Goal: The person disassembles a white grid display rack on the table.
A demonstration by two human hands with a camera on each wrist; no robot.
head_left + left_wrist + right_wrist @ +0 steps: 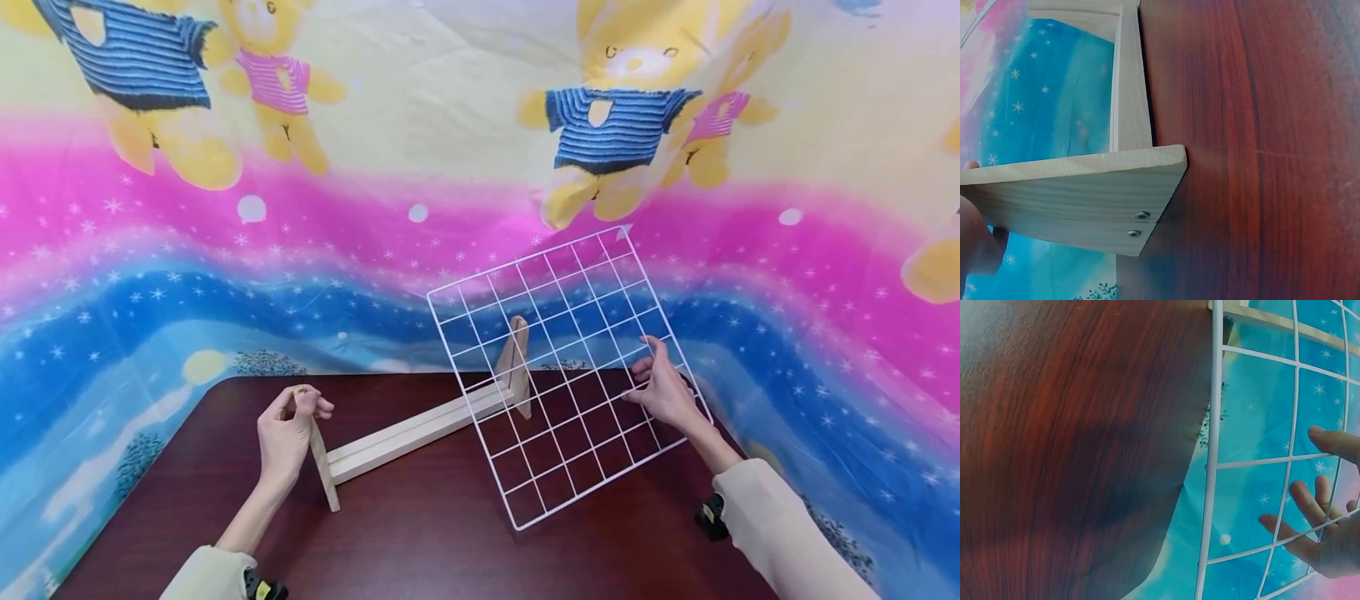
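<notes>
A pale wooden stand (412, 437) rests on the table, its long bar joining two upright end boards. My left hand (288, 429) pinches the top of the near left end board (1079, 203), which shows two metal screws in the left wrist view. On the right, my right hand (667, 392) holds up a white wire grid panel (1212, 425) near its right side, fingers passing among the wires. The panel is tilted and overlaps the far end board (517, 367) in the head view.
The dark reddish wooden table (405, 533) has a curved far corner. Behind it hangs a cloth (420, 150) printed with bears and snowflakes, close to the table's back edge. Black wrist bands (711, 517) sit at both sleeves.
</notes>
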